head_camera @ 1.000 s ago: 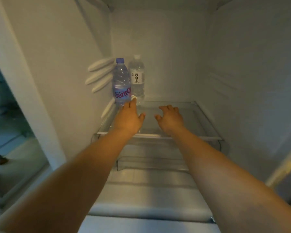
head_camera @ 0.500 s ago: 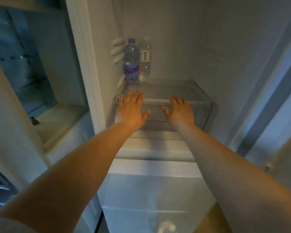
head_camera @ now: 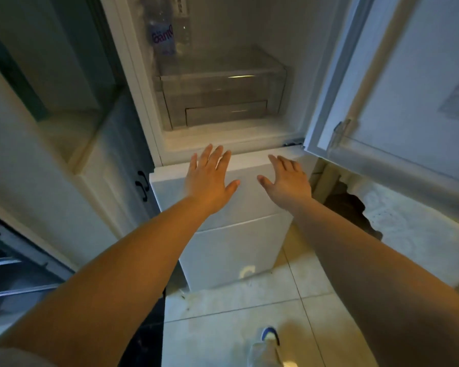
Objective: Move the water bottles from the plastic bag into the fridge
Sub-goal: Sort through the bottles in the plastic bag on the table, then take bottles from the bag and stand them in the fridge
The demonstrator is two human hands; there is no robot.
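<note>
While both hands hang empty w/ fingers spread, left hand (head_camera: 210, 178) and right hand (head_camera: 286, 181) sit mid-frame over the white fridge (head_camera: 231, 205) lower door. Clear plastic purple-label water bottle (head_camera: 162, 30) and clear white-label bottle (head_camera: 182, 22) stand side by side at top centre, on the clear shelf (head_camera: 217, 64), well apart from both hands.

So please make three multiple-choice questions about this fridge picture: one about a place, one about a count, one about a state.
1. Where do the water bottles stand?
A. on the floor
B. at the back left of the glass shelf
C. in the fridge door

2. How many bottles show in the fridge?
A. two
B. four
C. none

3. How are the hands?
A. both grip bottles
B. one holds a bag
C. both open and hold nothing

Answers: 1 B, they stand on the shelf by the left wall. 2 A, one with a purple label, one clear beside it. 3 C, the left hand and the right hand have their fingers spread.
</note>
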